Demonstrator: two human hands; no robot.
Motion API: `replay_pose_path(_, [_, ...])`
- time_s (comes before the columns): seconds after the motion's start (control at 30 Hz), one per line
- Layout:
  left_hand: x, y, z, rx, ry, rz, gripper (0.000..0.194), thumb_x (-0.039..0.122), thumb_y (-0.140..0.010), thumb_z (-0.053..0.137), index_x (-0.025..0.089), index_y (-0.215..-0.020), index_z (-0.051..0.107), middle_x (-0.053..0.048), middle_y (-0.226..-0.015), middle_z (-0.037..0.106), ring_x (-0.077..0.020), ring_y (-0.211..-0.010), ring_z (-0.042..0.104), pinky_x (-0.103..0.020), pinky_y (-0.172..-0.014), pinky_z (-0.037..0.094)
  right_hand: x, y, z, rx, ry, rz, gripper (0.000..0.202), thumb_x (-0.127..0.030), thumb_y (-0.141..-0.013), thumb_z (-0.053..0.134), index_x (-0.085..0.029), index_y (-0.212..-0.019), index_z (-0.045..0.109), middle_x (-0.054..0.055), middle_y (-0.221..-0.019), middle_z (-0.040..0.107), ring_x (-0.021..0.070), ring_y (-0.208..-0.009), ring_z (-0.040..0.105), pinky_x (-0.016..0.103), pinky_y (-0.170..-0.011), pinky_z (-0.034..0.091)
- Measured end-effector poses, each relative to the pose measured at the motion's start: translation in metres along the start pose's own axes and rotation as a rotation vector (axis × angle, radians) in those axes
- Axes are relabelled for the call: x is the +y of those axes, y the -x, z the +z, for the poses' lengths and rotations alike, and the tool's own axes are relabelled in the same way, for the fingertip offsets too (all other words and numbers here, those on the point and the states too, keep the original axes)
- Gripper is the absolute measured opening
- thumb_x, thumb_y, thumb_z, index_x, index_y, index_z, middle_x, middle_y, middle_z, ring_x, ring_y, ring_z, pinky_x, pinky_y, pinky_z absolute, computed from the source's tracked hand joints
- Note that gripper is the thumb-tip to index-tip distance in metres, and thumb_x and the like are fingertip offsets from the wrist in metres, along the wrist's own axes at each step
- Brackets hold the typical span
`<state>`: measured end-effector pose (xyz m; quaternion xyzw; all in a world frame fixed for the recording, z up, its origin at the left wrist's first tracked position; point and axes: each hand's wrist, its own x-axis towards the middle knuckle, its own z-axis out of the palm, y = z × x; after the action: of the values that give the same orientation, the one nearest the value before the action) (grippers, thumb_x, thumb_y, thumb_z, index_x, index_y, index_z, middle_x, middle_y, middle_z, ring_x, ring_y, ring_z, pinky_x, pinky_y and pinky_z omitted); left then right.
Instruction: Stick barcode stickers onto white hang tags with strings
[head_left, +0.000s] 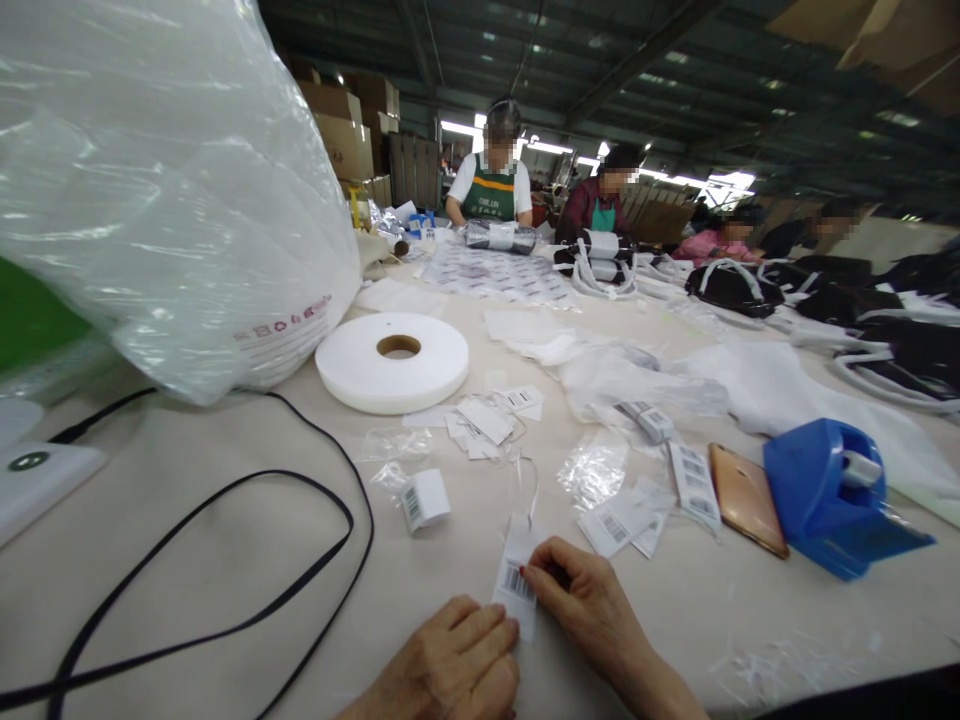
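A white hang tag [517,570] with a barcode and a thin looped string lies on the pale table in front of me. At its lower left edge rests my left hand [457,660], fingers bent and pressed together; whether they grip the tag is hidden. My right hand [589,610] pinches at the tag's right side, thumb and index finger beside the barcode. Above it is a loose pile of white tags [484,420]. More barcode tags [611,522] lie to the right, and a folded stack of labels [426,500] stands to the left.
A white tape roll [391,385], a large plastic bag [172,200] and a black cord [330,560] occupy the left. A phone [746,500] and blue tape dispenser [825,500] stand right. Clear plastic scraps lie midtable. People work at the far side among black bags [735,288].
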<state>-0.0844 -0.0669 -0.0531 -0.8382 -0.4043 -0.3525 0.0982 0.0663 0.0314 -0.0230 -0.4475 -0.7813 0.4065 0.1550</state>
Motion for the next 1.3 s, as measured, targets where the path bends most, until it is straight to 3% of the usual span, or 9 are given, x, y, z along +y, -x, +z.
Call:
replay_pose_path(0.43, [0.0,-0.001,0.004,0.054,-0.032,-0.002,0.023,0.014,-0.085,0.043,0.015,-0.066,0.056,-0.006,-0.084,0.072,-0.0158,-0.077,0.065,-0.028,-0.066,0.048,-0.009,0.001,0.001,0.006,0.254,0.02,0.014,-0.022,-0.078,0.05,-0.021,-0.065,0.053,-0.001,-0.059,0.058,0.0167,-0.059,0.057,0.026,-0.056,0.037])
replay_pose_path(0.53, [-0.001,0.0,0.005,0.061,-0.027,-0.002,0.022,0.015,-0.085,0.044,0.015,-0.066,0.056,-0.005,-0.084,0.072,-0.0156,-0.077,0.065,-0.027,-0.066,0.049,-0.011,0.002,-0.002,0.027,0.426,0.056,0.005,-0.025,-0.08,0.053,-0.021,-0.079,0.056,0.0,-0.063,0.062,0.0195,-0.062,0.061,0.028,-0.058,0.04])
replay_pose_path(0.6, [-0.001,0.001,0.006,0.073,-0.019,0.005,0.022,0.015,-0.084,0.044,0.015,-0.066,0.056,-0.005,-0.083,0.072,-0.0158,-0.076,0.065,-0.028,-0.065,0.049,-0.007,0.003,-0.003,0.105,0.528,0.047,0.018,-0.031,-0.077,0.059,-0.021,-0.091,0.055,0.002,-0.069,0.064,0.022,-0.063,0.062,0.03,-0.058,0.042])
replay_pose_path(0.67, [0.0,0.001,0.007,0.085,-0.011,-0.002,0.022,0.015,-0.084,0.043,0.015,-0.067,0.056,-0.005,-0.082,0.072,-0.016,-0.076,0.065,-0.028,-0.065,0.049,0.0,0.005,-0.001,0.21,0.557,-0.069,0.022,-0.033,-0.076,0.061,-0.02,-0.092,0.055,0.004,-0.074,0.064,0.0224,-0.066,0.062,0.031,-0.058,0.044])
replay_pose_path(0.73, [0.001,0.001,0.007,0.087,-0.013,-0.019,0.021,0.014,-0.084,0.043,0.015,-0.068,0.056,-0.005,-0.082,0.072,-0.0158,-0.076,0.065,-0.028,-0.066,0.049,0.007,0.009,0.003,0.277,0.514,-0.324,0.008,-0.025,-0.081,0.054,-0.021,-0.087,0.057,0.005,-0.076,0.065,0.0206,-0.07,0.061,0.03,-0.061,0.045])
replay_pose_path(0.83, [0.002,0.0,0.007,0.073,-0.035,-0.026,0.021,0.011,-0.082,0.043,0.015,-0.066,0.055,-0.006,-0.08,0.072,-0.0149,-0.074,0.065,-0.027,-0.066,0.049,0.014,0.016,0.009,0.284,0.48,-0.727,0.027,-0.007,-0.081,0.039,-0.018,-0.094,0.06,0.007,-0.086,0.069,0.0193,-0.082,0.061,0.031,-0.072,0.045])
replay_pose_path(0.9, [0.002,-0.001,0.007,0.083,-0.045,-0.02,0.023,0.01,-0.082,0.042,0.015,-0.063,0.054,-0.005,-0.077,0.072,-0.0144,-0.072,0.065,-0.026,-0.064,0.05,0.016,0.02,0.009,0.26,0.546,-0.874,0.035,-0.005,-0.077,0.038,-0.013,-0.105,0.058,0.009,-0.098,0.07,0.0201,-0.091,0.06,0.033,-0.079,0.044])
replay_pose_path(1.17, [0.001,-0.002,0.007,0.104,-0.026,-0.03,0.027,0.011,-0.085,0.04,0.016,-0.062,0.052,-0.003,-0.072,0.07,-0.0133,-0.069,0.065,-0.025,-0.062,0.049,0.022,0.024,0.009,0.323,0.771,-0.868,0.03,-0.023,-0.084,0.048,-0.017,-0.111,0.061,0.002,-0.114,0.067,0.0245,-0.112,0.053,0.038,-0.101,0.027])
replay_pose_path(1.3, [0.0,-0.004,0.009,0.136,-0.048,-0.018,0.033,0.006,-0.087,0.035,0.016,-0.06,0.052,-0.002,-0.07,0.07,-0.0117,-0.07,0.065,-0.023,-0.062,0.048,0.029,0.024,0.0,0.205,0.908,-0.995,0.034,-0.025,-0.082,0.051,-0.018,-0.114,0.06,-0.001,-0.119,0.065,0.0253,-0.113,0.051,0.041,-0.111,0.008])
